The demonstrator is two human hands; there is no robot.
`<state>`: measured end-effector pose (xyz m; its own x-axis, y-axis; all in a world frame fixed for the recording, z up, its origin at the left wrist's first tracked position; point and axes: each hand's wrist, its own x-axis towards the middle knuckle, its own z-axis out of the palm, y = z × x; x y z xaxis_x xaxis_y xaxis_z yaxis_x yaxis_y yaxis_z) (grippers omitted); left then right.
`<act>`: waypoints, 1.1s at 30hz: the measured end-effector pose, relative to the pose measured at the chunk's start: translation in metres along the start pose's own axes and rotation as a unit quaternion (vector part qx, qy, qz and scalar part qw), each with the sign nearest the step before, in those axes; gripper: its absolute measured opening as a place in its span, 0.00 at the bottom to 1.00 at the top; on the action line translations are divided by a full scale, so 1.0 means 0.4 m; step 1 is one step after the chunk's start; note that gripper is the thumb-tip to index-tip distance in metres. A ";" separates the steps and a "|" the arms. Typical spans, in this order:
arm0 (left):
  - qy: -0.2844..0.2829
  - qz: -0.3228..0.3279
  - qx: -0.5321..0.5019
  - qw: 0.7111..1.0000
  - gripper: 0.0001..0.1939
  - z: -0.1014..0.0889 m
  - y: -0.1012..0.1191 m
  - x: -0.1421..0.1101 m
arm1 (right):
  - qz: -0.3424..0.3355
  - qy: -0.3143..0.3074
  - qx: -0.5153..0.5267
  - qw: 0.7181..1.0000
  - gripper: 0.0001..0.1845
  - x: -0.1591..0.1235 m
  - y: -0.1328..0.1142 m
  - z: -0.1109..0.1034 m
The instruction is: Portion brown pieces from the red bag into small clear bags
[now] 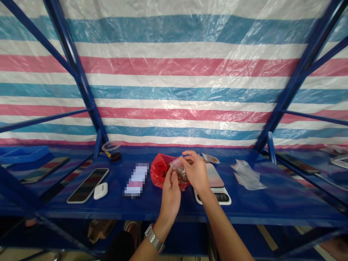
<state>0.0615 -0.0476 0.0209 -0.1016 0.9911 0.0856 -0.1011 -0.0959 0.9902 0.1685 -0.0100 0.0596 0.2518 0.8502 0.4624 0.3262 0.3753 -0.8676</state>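
Note:
A small clear plastic bag (pixel 178 167) with brownish bits in it is held between my two hands, above an open red plastic bag (pixel 158 171). My left hand (pixel 171 194) grips its lower left side, thumb on top. The fingers of my right hand (pixel 195 170) pinch its upper right edge. Dark contents show inside the red bag, partly covered by my hands. Right of it, a white digital scale (pixel 227 199) with a shiny plate lies partly behind my right wrist. Another filled clear bag (pixel 210 158) rests just behind the scale.
Several flat clear bags (pixel 247 175) lie to the right on the blue shelf (pixel 285 203). Leftward are a blurred-out rectangular item (pixel 136 180), a white earphone case (pixel 100 191), a phone (pixel 88 185) and a plastic cup (pixel 112 150) with dark liquid. Blue metal posts (pixel 83 83) flank the workspace.

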 end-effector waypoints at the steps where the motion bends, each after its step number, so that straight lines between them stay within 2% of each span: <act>1: -0.010 -0.033 -0.045 0.998 0.26 0.008 -0.007 0.002 | 0.008 0.000 -0.026 1.000 0.11 0.000 0.000 0.003; 3: -0.014 -0.063 -0.113 0.992 0.26 0.022 -0.024 0.007 | 0.016 -0.016 -0.081 0.996 0.10 -0.001 -0.003 0.007; 6: -0.004 -0.108 -0.189 0.976 0.27 0.037 -0.049 0.005 | 0.020 -0.072 -0.154 0.985 0.12 -0.006 -0.008 0.015; 8: -0.023 -0.140 -0.226 0.964 0.29 0.044 -0.058 -0.006 | 0.028 -0.099 -0.188 0.977 0.13 -0.010 -0.011 0.022; 11: -0.049 -0.166 -0.261 0.950 0.30 0.047 -0.054 -0.024 | 0.041 -0.112 -0.223 0.968 0.14 -0.014 -0.012 0.033; 15: -0.038 -0.198 -0.296 0.934 0.30 0.040 -0.035 -0.029 | 0.034 -0.138 -0.235 0.962 0.14 -0.016 -0.002 0.041; 20: -0.029 -0.200 -0.280 0.939 0.31 0.032 -0.034 -0.019 | 0.015 -0.169 -0.230 0.958 0.15 -0.017 0.017 0.041; 27: -0.016 -0.234 -0.259 0.937 0.28 0.037 -0.039 -0.017 | 0.022 -0.169 -0.241 0.955 0.16 -0.016 0.018 0.030; 33: -0.050 -0.258 -0.221 0.939 0.32 0.031 -0.017 -0.014 | 0.007 -0.167 -0.237 0.957 0.16 -0.018 0.014 0.023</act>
<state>0.0751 -0.0515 0.0152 0.1658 0.9174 -0.3618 -0.5149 0.3934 0.7616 0.1602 -0.0106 0.0499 -0.0207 0.9542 0.2983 0.7213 0.2209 -0.6565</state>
